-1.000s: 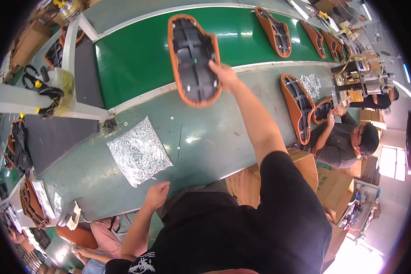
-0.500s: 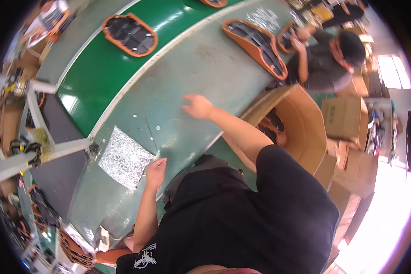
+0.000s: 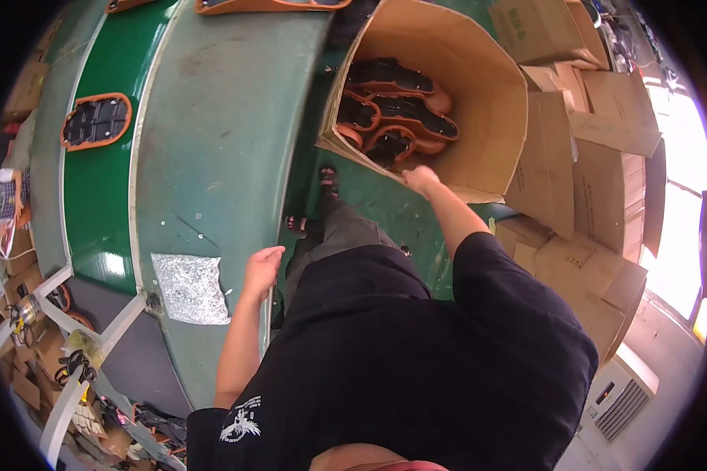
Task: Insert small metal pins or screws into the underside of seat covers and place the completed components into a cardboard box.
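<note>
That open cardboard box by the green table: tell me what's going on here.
A person in a black shirt stands between a grey-green work table and a large open brown cardboard box on the floor. Their right hand reaches to the box's near edge, empty as far as can be seen. Inside lie several black shoe soles with orange rims, stacked loosely. Their left hand rests open at the table's edge, beside a silvery foil sheet. Another orange-rimmed black sole lies on the green conveyor belt beyond.

Open cardboard box [image 3: 479, 118] stood on the green floor, tilted, holding several black shoe soles with orange rims [image 3: 393, 110], stacked overlapping along its left side. Right hand [image 3: 420, 179] hovered at the box's near edge, empty.
</note>
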`<state>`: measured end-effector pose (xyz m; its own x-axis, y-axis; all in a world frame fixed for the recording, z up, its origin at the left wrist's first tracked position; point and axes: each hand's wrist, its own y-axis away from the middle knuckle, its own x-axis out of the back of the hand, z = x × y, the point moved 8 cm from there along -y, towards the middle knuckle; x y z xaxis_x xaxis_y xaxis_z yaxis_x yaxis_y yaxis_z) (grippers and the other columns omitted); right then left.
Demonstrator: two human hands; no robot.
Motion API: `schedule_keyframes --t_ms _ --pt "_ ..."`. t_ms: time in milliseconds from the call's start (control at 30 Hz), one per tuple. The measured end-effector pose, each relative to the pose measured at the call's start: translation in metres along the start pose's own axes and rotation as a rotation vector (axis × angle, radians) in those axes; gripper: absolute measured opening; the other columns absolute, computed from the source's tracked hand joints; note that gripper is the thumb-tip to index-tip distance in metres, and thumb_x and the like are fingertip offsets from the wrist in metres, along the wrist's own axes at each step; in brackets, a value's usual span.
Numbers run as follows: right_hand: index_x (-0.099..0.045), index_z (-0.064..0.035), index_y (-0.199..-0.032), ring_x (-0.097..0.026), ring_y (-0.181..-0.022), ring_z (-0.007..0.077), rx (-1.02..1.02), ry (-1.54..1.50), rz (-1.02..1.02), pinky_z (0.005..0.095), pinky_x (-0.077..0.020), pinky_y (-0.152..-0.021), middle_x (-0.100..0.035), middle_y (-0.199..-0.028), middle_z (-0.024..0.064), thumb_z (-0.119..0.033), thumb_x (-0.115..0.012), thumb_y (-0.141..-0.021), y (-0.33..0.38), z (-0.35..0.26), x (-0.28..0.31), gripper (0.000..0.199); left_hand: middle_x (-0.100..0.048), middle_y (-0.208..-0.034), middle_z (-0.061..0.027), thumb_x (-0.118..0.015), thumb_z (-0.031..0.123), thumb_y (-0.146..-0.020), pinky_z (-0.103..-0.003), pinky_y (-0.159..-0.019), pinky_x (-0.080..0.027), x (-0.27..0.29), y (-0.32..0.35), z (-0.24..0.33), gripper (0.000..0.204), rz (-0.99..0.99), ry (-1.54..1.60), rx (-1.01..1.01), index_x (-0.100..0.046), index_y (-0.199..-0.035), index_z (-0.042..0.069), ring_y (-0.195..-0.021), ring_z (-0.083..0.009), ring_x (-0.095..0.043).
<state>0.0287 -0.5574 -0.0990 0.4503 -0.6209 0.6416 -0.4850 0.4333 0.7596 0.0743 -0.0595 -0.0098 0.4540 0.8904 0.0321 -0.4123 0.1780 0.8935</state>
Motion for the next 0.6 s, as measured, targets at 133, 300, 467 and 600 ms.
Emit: schedule_keyframes --t_ms 133,300,467,600 --pt "-0.073 -0.0035 -0.106 -0.064 -0.112 0.0414 0.357 0.283 -0.085 0.0496 -0.0496 -0.097 -0.069 -0.115 0.0244 -0.035 -0.046 -0.097 -0.04 0.02 -0.041 0.043 -0.048 -0.069 0.008 -0.058 0.02 -0.101 -0.022 -0.042 -0.026 -0.054 -0.012 0.021 0.027 -0.036 -0.057 0.052 -0.07 -0.12 0.004 -0.051 -0.0034 -0.037" --pt "-0.073 0.0011 -0.111 -0.063 -0.117 0.0383 0.268 0.088 -0.343 0.0436 -0.0502 -0.102 -0.067 -0.12 0.0267 -0.032 -0.056 -0.089 -0.075 -0.014 -0.007 0.043 -0.047 -0.068 0.0084 -0.06 0.024 -0.102 -0.022 -0.044 -0.026 -0.116 0.0 0.056 0.025 -0.044 -0.059 0.145 -0.072 -0.112 0.004 -0.051 -0.0027 -0.034" --pt "-0.054 -0.003 -0.136 -0.054 -0.131 0.0399 0.079 0.163 -0.047 0.0469 -0.0467 -0.108 -0.051 -0.144 0.0216 -0.02 -0.061 -0.088 -0.192 0.065 0.003 0.052 -0.045 -0.065 0.004 -0.059 0.037 -0.104 -0.023 -0.044 -0.025 -0.234 -0.038 0.121 0.04 -0.351 0.112 0.121 -0.062 -0.081 0.004 -0.051 -0.0052 -0.034" --pt "-0.051 -0.0058 -0.138 -0.042 -0.139 0.0399 0.108 0.185 -0.041 0.048 -0.0398 -0.113 -0.042 -0.15 0.019 -0.018 -0.065 -0.085 -0.232 0.072 0.012 0.056 -0.043 -0.06 0.0039 -0.057 0.051 -0.102 -0.025 -0.042 -0.023 -0.307 -0.11 0.171 0.052 -0.318 -0.022 0.084 -0.051 -0.071 0.01 -0.047 -0.0065 -0.032"
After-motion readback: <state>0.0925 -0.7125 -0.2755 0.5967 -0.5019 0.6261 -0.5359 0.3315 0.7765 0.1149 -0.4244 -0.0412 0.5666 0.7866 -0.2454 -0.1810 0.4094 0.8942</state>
